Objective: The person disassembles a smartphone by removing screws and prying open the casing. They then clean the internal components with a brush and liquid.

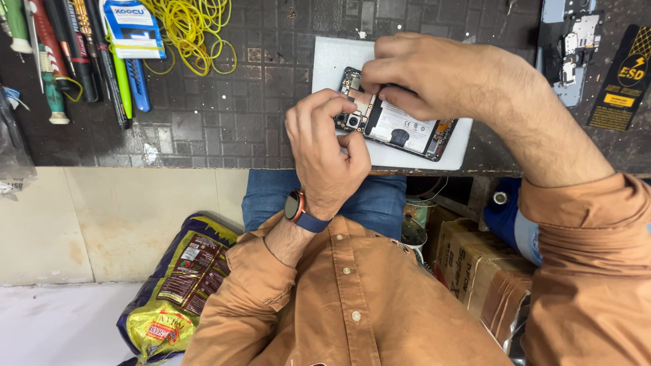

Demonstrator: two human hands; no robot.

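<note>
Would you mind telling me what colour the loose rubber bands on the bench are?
The rubber bands are yellow, clearest in the head view.

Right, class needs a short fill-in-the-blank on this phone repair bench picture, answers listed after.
1. The opened phone lies on a ____ board.
2. The left hand wears a watch on its ____.
3. A heap of ____ rubber bands lies on the dark mat.
4. The right hand touches the phone's ____ end.

Missing words: white; wrist; yellow; camera
</note>
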